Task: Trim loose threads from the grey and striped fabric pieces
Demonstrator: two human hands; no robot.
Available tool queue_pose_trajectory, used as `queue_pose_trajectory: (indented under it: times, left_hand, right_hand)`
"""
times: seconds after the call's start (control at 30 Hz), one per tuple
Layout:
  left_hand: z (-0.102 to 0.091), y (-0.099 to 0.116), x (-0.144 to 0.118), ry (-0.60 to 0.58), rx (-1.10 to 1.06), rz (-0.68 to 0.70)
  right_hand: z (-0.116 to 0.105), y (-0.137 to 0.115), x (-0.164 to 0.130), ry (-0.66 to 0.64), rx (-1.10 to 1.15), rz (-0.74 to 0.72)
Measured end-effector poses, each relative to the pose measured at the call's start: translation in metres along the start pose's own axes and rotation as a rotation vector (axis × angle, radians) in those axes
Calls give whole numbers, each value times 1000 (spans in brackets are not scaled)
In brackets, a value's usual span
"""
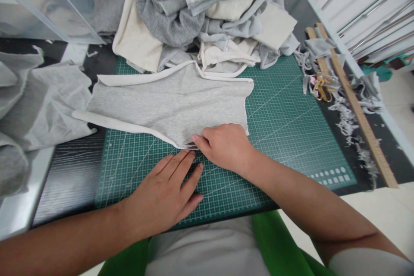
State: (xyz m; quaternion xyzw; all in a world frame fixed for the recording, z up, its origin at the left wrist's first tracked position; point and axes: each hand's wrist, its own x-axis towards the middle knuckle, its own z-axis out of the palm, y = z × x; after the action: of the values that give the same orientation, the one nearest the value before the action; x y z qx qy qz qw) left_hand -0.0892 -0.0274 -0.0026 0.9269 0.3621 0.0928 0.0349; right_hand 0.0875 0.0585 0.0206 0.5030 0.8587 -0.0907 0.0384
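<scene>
A light grey knit fabric piece (pixel 168 99) lies spread on the green cutting mat (pixel 139 181), its long edges curled and paler. My left hand (pixel 164 189) rests palm down on the mat, fingers stretched, with the fingertips at the fabric's near edge. Close beside it, my right hand (pixel 226 146) has its fingers curled over that same edge, thumb against the index finger, gripping the cloth near its lower right part. The curled fingers of the right hand are partly hidden beneath it.
A tall heap of grey and cream fabric (pixel 181 21) stands behind the mat. More grey fabric (pixel 48 99) lies at left, beside a translucent bin (pixel 48 0). At right are wooden rulers (pixel 362 116), gold-handled scissors (pixel 321 88) and thread scraps (pixel 344 116).
</scene>
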Motion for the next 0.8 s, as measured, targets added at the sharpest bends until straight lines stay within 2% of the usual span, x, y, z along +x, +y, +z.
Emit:
queue_pose_trajectory:
  times: [0.8]
  left_hand:
    - [0,0,-1,7,-4,-3]
  right_hand:
    - [-2,-3,-3,-26,2,42]
